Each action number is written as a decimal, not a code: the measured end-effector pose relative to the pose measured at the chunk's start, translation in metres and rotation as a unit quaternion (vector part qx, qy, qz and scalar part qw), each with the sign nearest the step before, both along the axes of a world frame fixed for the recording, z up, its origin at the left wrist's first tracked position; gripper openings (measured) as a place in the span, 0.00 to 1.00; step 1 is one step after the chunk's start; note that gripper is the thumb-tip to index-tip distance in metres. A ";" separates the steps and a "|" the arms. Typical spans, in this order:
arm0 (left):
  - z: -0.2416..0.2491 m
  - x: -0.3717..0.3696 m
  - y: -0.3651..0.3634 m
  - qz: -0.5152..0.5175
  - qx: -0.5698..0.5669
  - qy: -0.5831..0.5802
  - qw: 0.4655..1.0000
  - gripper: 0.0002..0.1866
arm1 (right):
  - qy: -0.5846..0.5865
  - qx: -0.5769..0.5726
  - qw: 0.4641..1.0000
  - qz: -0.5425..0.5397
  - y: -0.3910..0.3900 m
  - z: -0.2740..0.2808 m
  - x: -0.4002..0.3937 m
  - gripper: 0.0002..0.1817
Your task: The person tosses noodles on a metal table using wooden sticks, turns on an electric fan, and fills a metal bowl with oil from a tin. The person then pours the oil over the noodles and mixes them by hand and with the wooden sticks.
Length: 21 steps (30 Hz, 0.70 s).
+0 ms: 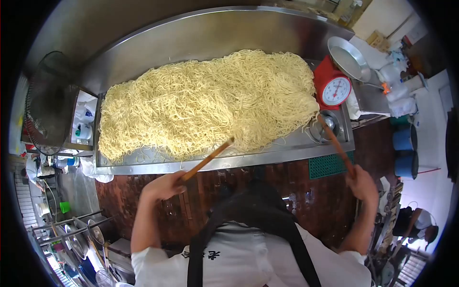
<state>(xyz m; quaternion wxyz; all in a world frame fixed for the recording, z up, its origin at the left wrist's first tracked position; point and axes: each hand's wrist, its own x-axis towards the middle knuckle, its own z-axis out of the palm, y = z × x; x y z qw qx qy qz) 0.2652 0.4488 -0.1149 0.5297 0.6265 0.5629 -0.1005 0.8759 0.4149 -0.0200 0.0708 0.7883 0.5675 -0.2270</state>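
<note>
A long heap of pale yellow noodles [205, 100] covers most of a steel table [201, 166]. My left hand [165, 185] is closed around a wooden stick [208, 160], whose far tip is at the front edge of the heap. In my right hand [362, 184] is a second wooden stick [337, 143], gripped at its near end. Its tip reaches the right end of the noodles, over a metal bowl [327, 125] on the table. A few loose strands hang near that bowl.
A red dial scale [330, 83] with a round metal pan [349, 58] stands at the table's right end. A large fan [50, 103] is at the left. Below lie a brown tiled floor [201, 215] and a green mat [330, 165]. Blue buckets [405, 138] stand far right.
</note>
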 end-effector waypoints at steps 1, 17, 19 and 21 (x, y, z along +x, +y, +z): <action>0.029 -0.014 -0.012 0.010 0.019 0.008 1.000 0.28 | -0.038 0.000 0.999 0.026 -0.009 0.038 -0.009 0.18; -0.121 0.087 0.069 0.306 0.126 -0.098 0.939 0.30 | 0.306 0.120 0.924 0.197 0.167 -0.250 -0.210 0.16; -0.145 0.064 0.061 0.323 0.178 -0.173 0.913 0.28 | 0.316 0.143 0.918 0.193 0.163 -0.194 -0.211 0.17; -0.118 0.061 0.044 0.367 0.105 -0.152 0.911 0.25 | 0.318 0.151 0.924 0.148 0.138 -0.207 -0.206 0.18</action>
